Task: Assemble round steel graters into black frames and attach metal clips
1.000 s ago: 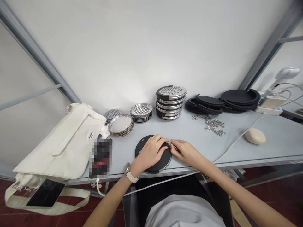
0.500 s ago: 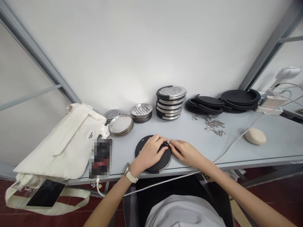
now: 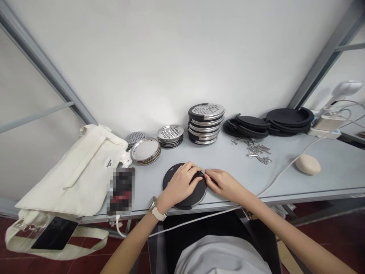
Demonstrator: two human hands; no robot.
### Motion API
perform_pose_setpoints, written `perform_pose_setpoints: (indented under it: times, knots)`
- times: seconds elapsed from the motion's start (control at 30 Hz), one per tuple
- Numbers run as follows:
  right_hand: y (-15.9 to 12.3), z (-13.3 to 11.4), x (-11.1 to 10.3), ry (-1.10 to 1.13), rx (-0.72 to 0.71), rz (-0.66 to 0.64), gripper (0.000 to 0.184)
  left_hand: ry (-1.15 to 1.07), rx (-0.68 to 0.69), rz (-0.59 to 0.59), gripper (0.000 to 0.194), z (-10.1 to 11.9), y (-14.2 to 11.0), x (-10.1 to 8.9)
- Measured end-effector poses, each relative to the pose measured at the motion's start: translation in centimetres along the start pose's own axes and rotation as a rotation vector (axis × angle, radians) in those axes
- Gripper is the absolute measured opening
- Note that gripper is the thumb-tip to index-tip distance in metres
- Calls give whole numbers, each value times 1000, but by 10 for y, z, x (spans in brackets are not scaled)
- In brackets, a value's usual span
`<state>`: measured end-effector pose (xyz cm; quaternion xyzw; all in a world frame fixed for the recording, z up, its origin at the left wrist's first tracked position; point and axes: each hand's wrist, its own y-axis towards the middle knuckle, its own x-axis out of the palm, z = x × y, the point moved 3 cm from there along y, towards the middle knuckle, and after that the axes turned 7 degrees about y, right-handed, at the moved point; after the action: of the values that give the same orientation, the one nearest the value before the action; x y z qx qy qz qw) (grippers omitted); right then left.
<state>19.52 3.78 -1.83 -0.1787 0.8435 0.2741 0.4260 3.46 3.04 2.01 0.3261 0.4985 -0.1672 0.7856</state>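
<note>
A person's left hand [image 3: 182,180] presses a black disc [image 3: 194,199] flat on a grey table [image 3: 228,156], near the front edge, its thumb and fingers bent almost together by the disc's right rim; the right hand [image 3: 220,180] comes in there, fingertips drawn narrow, though whether they grip anything cannot be told. Should the left palm ease off, the disc could swivel or skid, and a sideways push from the right could do the same. Any small part at the rim might spring loose, or nip a finger, if the pinch slips. The white cable [image 3: 281,174] crossing beneath the right forearm [image 3: 258,207] could snag on it and tug; the tall stack [image 3: 205,129] might topple if knocked. By count: two hands, one disc between them, one watch [image 3: 153,203]; one tall stack and three low metal stacks [image 3: 145,149], layers too tight to number; two black piles [image 3: 289,121]; one scatter of hooks [image 3: 259,151], too tangled to tally; one pale block [image 3: 308,164] right of the hooks, one bag [image 3: 71,171], one masked phone [image 3: 121,190], one dark tablet [image 3: 55,233].
</note>
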Motion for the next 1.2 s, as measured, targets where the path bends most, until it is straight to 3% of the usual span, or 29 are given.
perform_pose_setpoints:
  times: [1.2]
  knots:
    - [1, 0, 2, -2, 20, -13, 26, 6, 4, 4, 22, -1, -1, 1]
